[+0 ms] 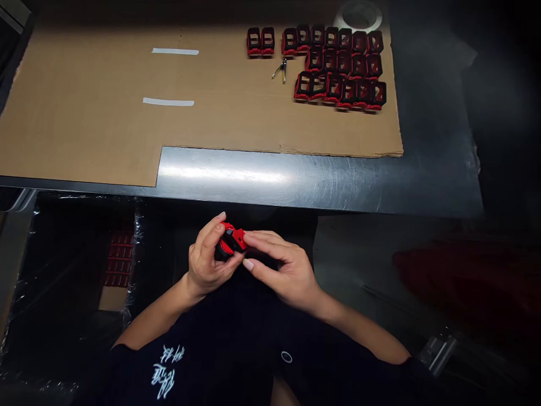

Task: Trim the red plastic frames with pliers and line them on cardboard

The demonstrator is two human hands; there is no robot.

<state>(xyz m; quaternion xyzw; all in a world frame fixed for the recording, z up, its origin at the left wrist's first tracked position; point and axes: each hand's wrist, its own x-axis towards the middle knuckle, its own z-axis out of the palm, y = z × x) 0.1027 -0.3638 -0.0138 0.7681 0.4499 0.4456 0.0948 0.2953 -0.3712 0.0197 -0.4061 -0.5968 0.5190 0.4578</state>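
Both hands meet below the table's front edge, over my lap. My left hand (208, 257) curls its fingers around a small red and black plastic part (231, 241). My right hand (282, 267) pinches the same part from the right with thumb and fingers. Several matching red and black parts (340, 66) stand in rows on the brown cardboard sheet (105, 113) at the far right of the table. A pair of them (260, 42) stands apart, a little to the left of the rows.
Small metal pliers (281, 70) lie on the cardboard beside the rows. Two white tape strips (174, 51) are stuck at its left middle. A tape roll (360, 14) sits at the back. A box of red parts (118, 265) stands in plastic wrap below left. The steel table edge (262, 177) runs across.
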